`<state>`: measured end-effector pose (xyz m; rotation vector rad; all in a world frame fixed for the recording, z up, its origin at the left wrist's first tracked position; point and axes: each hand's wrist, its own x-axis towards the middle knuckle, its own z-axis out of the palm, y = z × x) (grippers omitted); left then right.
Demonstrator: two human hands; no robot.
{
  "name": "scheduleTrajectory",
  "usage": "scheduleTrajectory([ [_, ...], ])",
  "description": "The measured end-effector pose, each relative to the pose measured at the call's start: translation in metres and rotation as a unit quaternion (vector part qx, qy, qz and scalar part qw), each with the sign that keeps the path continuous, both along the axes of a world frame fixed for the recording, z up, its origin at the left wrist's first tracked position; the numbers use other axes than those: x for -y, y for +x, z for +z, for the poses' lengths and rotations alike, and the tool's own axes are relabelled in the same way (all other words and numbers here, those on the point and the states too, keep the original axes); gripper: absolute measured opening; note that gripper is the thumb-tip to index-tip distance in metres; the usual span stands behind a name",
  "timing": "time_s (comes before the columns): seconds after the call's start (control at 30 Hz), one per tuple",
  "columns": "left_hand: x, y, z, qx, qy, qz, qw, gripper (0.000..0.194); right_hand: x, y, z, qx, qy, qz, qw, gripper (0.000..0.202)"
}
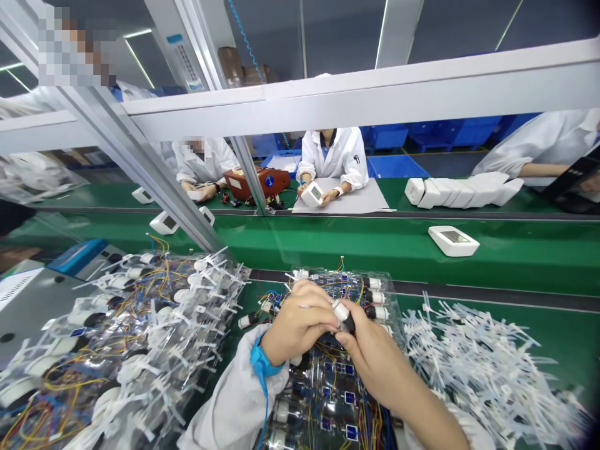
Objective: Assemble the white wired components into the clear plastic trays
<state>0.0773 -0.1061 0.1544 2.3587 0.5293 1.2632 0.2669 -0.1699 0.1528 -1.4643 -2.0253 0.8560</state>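
Left hand (300,322) and right hand (375,356) pinch one small motor (342,314) above the clear tray (389,300); finished tied units (117,337) fill the worktop's left edge, loose ties (482,362) remain at the right.

White device (452,240) on green belt (356,244) far right; loose white plastic ties (487,369) piled near right; orange case (257,182) far centre.

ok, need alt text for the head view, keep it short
Two bare hands, left hand and right hand, pinch a small white-and-black cylindrical part between them above a clear tray of wired parts. A heap of white plastic ties lies to the right; across the green conveyor, people in white coats handle white devices.
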Motion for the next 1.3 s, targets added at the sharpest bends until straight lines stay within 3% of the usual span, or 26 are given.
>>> scheduleTrajectory([
  [0.23, 0.001, -0.004, 0.008, -0.039, -0.046, -0.017, 0.998, 0.017, 0.0, -0.002, -0.002, -0.013, 0.0, 0.007, 1.0, 0.042],
  [0.37, -0.002, -0.022, 0.015, -0.073, -0.094, -0.051, 0.992, 0.023, -0.002, -0.003, -0.005, 0.014, 0.03, 0.006, 0.999, 0.043],
  [0.5, -0.011, -0.059, 0.017, 0.033, -0.14, -0.157, 0.977, 0.021, -0.004, 0.004, -0.008, -0.016, 0.125, -0.005, 0.992, 0.045],
  [0.57, -0.016, -0.08, 0.016, 0.097, -0.147, -0.157, 0.972, 0.017, -0.003, 0.008, -0.007, -0.036, 0.185, 0.008, 0.982, 0.053],
  [0.63, -0.02, -0.097, 0.015, 0.126, -0.149, -0.111, 0.974, 0.016, 0.001, 0.006, -0.004, -0.028, 0.213, 0.056, 0.975, 0.06],
  [0.73, -0.024, -0.112, 0.015, 0.138, -0.15, -0.033, 0.978, 0.013, 0.011, -0.013, -0.002, 0.046, 0.183, 0.188, 0.964, 0.062],
  [0.87, -0.025, -0.113, 0.018, 0.128, -0.152, -0.008, 0.98, 0.01, 0.026, -0.053, -0.018, 0.219, 0.152, 0.311, 0.912, 0.068],
  [0.97, -0.023, -0.111, 0.023, 0.08, -0.157, -0.034, 0.984, 0.012, 0.031, -0.075, -0.042, 0.291, 0.167, 0.31, 0.89, 0.075],
  [1.07, -0.02, -0.111, 0.027, 0.028, -0.158, -0.052, 0.986, 0.014, 0.029, -0.085, -0.059, 0.317, 0.175, 0.275, 0.891, 0.071],
  [1.3, -0.016, -0.111, 0.034, -0.041, -0.154, -0.056, 0.986, 0.017, 0.034, -0.093, -0.06, 0.287, 0.188, 0.236, 0.909, 0.063],
])
